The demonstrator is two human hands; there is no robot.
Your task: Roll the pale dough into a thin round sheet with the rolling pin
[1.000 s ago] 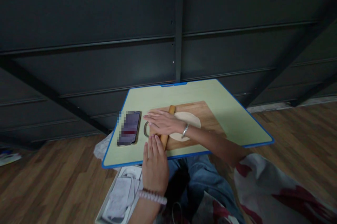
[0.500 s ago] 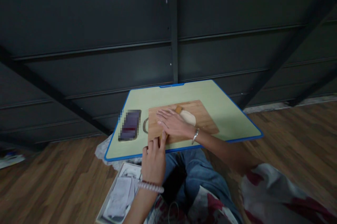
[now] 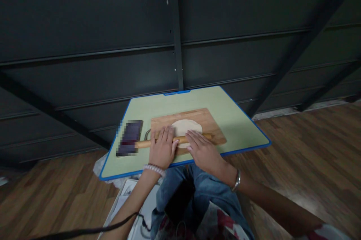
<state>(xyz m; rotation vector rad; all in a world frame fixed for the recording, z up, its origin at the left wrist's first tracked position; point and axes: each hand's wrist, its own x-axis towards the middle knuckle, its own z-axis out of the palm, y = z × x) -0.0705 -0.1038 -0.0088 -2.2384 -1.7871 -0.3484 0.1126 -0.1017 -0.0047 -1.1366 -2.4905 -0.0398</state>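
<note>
A flat round of pale dough (image 3: 186, 126) lies on a wooden cutting board (image 3: 210, 120) on a small green table with a blue edge (image 3: 239, 127). A wooden rolling pin (image 3: 182, 139) lies crosswise over the near edge of the dough. My left hand (image 3: 163, 149) rests palm down on the pin's left part. My right hand (image 3: 203, 151) presses flat on the pin's right part, fingers spread. Both wrists wear bracelets.
A phone (image 3: 129, 138) lies on the table left of the board. A dark metal wall (image 3: 180, 33) stands right behind the table. Papers in a tray (image 3: 126, 195) lie on the wooden floor (image 3: 310, 146) under the table's left side. My legs are beneath the table.
The rolling pin has turned from pointing away from me to lying crosswise. My right hand came off the far side and now sits beside my left hand on the pin.
</note>
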